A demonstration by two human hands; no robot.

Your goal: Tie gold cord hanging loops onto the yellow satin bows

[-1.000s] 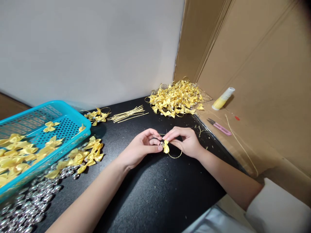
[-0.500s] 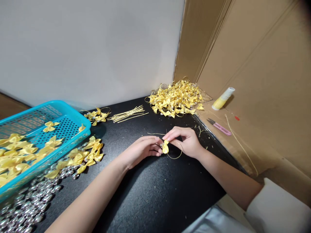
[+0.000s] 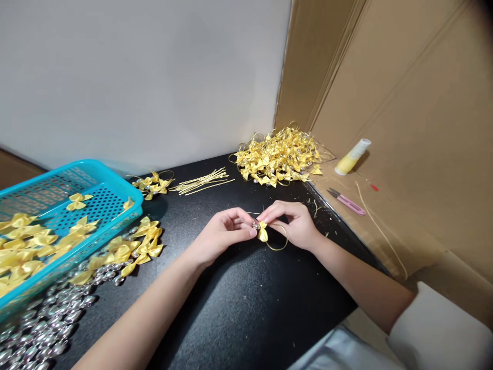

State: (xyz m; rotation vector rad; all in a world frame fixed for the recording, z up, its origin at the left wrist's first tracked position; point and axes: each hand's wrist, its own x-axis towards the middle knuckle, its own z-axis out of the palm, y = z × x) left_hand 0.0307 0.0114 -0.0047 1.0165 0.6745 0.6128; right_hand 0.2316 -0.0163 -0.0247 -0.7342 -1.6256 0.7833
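Between my hands, just above the black table [image 3: 231, 308], is a small yellow ribbon bow [image 3: 262, 232]. A loop of thin gold cord [image 3: 283, 247] hangs from it on the right. My right hand [image 3: 290, 221] pinches the bow and cord between thumb and fingertips. On the other side my left hand [image 3: 231, 229] has thumb and fingertips closed around a small silver bead [image 3: 256, 225] beside the bow. The fingertips partly hide the bead and the knot area. A thin cord end shows behind the left fingers.
To the left stands a turquoise basket [image 3: 136, 203] of yellow bows, with silver beads [image 3: 57, 318] and loose bows [image 3: 148, 239] in front. Gold cord pieces [image 3: 202, 181] lie behind my hands. A heap of finished bows [image 3: 277, 154], pink thread snips [image 3: 346, 201] and a yellow thread spool [image 3: 352, 156] are rightward.
My left hand has turned, its thumb now lower and its fingers curled above around the bead. The right hand keeps its pinch on the bow, almost still.
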